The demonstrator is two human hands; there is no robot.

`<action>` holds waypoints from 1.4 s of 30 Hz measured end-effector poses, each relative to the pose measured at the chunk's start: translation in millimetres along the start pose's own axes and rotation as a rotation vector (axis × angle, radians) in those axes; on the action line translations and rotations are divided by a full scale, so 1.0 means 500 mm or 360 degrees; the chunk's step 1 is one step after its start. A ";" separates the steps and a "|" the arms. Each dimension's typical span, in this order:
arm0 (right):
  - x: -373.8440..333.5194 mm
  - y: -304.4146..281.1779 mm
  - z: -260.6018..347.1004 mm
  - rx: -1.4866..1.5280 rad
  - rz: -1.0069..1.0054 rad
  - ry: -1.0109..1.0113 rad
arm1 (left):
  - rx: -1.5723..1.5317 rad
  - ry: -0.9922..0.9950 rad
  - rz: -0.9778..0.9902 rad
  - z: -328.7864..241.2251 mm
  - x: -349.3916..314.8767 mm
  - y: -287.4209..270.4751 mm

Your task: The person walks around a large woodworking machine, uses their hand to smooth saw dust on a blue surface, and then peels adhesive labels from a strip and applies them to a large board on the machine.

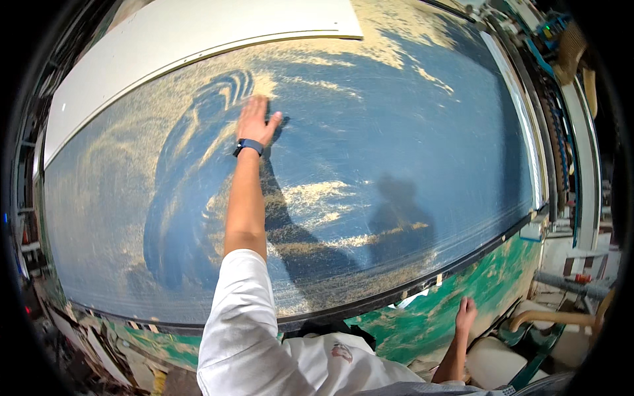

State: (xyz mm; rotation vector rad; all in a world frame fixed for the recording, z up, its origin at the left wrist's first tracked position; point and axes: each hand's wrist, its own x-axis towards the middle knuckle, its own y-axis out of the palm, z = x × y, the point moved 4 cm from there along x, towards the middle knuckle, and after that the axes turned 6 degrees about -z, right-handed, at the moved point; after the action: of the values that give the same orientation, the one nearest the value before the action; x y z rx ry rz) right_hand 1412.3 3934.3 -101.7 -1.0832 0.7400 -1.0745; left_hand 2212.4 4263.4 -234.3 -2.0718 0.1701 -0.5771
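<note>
- The left hand [254, 121] is held out flat, palm down, fingers extended and close together, thumb spread to the right; it appears to rest on the dusty tabletop and grips nothing visible.
- The right hand [466, 313] hangs low beside the table's near side, fingers curled in; whether it holds anything I cannot tell.
- A dark blue wristband [250, 146] circles the left wrist, and the bare forearm and white sleeve [246, 297] reach across the table, hiding part of its surface.
- Pale tan dust [320, 194] lies around the left hand: curved streaks to its left, patches nearer the body, and a thick spread at the far edge.
- The blue tabletop [436, 125] shows through wiped-looking arcs left of the hand and across its right half; shadows of the arm and head fall over it.
- 1 white board [198, 30] lies over the far left part of the table, beyond the fingertips and apart from them.
- A black edge strip runs along the near side, above a dust-smeared green panel [462, 274] next to the right hand.
- At the right end stand a pale rail [518, 115] and machinery, with a tan pipe [551, 318] lower down.
- Mixed clutter [99, 353] fills the lower left.
</note>
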 end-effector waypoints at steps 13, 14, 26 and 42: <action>0.078 0.513 1.023 0.0166 -0.0017 -0.1841 | -0.0684 -0.0173 -0.0164 -0.100 -0.322 -0.157; 0.076 0.555 1.061 0.0335 0.0075 -0.1806 | -0.0500 -0.0371 -0.0365 -0.059 -0.338 -0.180; -0.154 0.640 1.159 0.0261 0.0521 -0.2400 | 0.0106 -0.0235 -0.0066 0.061 -0.464 -0.232; 0.106 0.252 0.462 0.0569 0.0083 -0.1431 | 0.0480 0.0317 0.0423 -0.350 -0.512 -0.013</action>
State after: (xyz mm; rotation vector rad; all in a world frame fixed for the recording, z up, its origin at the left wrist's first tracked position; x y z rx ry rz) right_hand 1675.0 3970.0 -144.1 -1.0800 -0.1402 -0.5385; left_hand 1905.4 4219.6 -236.9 -1.6659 0.4402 -0.6036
